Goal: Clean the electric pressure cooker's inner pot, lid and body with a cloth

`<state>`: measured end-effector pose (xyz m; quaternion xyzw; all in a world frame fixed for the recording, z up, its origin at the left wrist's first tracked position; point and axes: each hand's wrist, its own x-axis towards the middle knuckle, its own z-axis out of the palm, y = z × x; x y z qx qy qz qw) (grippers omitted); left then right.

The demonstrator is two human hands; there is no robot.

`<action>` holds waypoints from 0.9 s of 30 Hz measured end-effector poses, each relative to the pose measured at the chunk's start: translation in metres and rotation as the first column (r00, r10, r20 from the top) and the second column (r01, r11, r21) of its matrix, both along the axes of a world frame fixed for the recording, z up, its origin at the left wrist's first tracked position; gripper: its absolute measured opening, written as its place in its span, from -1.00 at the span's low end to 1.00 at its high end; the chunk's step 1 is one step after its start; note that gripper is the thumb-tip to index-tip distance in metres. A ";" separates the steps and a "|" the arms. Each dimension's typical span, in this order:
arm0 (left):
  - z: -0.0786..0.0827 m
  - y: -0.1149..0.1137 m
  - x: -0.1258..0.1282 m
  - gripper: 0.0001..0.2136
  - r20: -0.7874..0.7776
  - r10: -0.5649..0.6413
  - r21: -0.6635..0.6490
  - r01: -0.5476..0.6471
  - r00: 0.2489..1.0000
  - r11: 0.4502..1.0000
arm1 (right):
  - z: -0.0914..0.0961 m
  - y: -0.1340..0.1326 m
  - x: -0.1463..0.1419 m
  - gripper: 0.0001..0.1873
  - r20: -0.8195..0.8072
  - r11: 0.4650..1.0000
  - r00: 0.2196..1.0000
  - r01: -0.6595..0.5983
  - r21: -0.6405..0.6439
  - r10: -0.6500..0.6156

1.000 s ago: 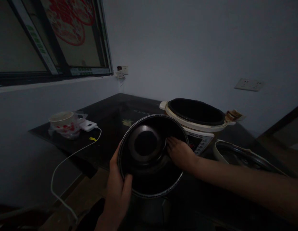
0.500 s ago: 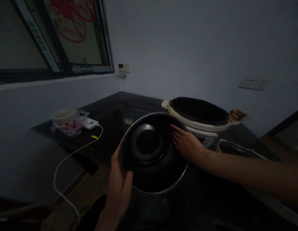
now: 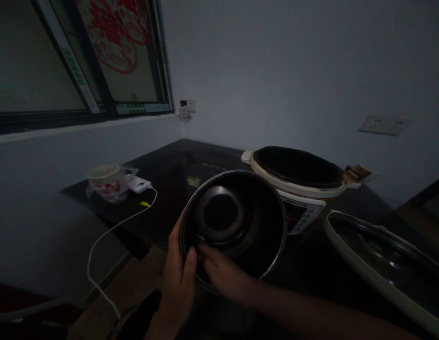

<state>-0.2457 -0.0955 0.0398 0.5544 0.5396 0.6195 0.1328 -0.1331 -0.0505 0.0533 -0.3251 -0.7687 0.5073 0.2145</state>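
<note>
Both my hands are at the black pot, which I hold in front of me with its mouth turned toward my face; whether it also rests on something below, I cannot tell. My left hand pinches its rim, the thumb inside and the other fingers behind the outer wall, and this grip is the same as a second ago. What has changed is my right hand: it was reaching to the wall at the right side, and now it is inside at the lower left, just beside my left thumb. Its fingers lie close together and bend to the wall; if they hold some small thing, I cannot tell in this dim light. For the work, I judge that this means another part of the inside is now reached, while the wall to the right of both hands is free from my fingers. My right forearm has also come lower, so the glass lid at its right shows more fully. Beyond my right hand stands the cooker, uncovered and near the pot. Well to the left of my left hand, the cup in clear plastic stays beside a white device.
</note>
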 end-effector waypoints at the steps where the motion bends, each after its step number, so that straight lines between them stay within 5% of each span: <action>1: -0.001 0.000 -0.001 -0.55 0.004 -0.001 0.004 0.000 1.000 1.000 | 0.004 -0.001 -0.011 -0.46 -0.117 0.994 0.992 0.041 -0.103 -0.053; 4: -0.005 -0.001 -0.002 -0.54 0.021 -0.006 0.008 0.005 1.000 1.000 | 0.020 -0.002 -0.038 -0.45 -0.340 0.905 0.894 0.144 -0.399 -0.292; 7: -0.007 0.000 -0.004 -0.51 0.047 -0.044 0.007 0.044 0.998 0.999 | 0.029 -0.006 -0.051 -0.42 -0.416 0.843 0.799 0.199 -0.500 -0.435; 9: -0.007 0.001 -0.006 -0.48 0.089 -0.074 0.028 0.072 0.993 0.997 | 0.027 -0.010 -0.048 -0.39 -0.404 0.881 0.828 0.207 -0.426 -0.390; 13: -0.004 0.002 -0.007 -0.45 0.212 -0.110 0.064 0.099 0.971 0.993 | 0.016 -0.014 -0.016 -0.38 -0.208 0.993 0.975 0.051 -0.105 -0.072; 16: -0.002 0.001 -0.005 -0.41 0.220 -0.147 0.048 0.140 0.964 0.989 | 0.012 -0.010 0.017 -0.41 0.058 0.994 0.993 -0.103 0.042 0.101; 20: -0.004 -0.003 -0.001 -0.45 0.194 -0.110 -0.012 0.115 0.975 0.993 | 0.006 -0.001 0.040 -0.43 0.355 0.982 0.931 -0.138 0.128 0.085; 23: -0.005 -0.003 -0.002 -0.50 0.107 -0.070 -0.016 0.072 0.992 0.997 | -0.001 0.003 0.030 -0.49 0.221 0.990 0.974 -0.076 0.117 0.048; 27: -0.006 -0.003 -0.005 -0.52 -0.028 -0.013 -0.034 0.012 1.000 0.999 | -0.001 0.008 -0.008 -0.55 -0.173 0.989 0.983 0.029 -0.143 -0.053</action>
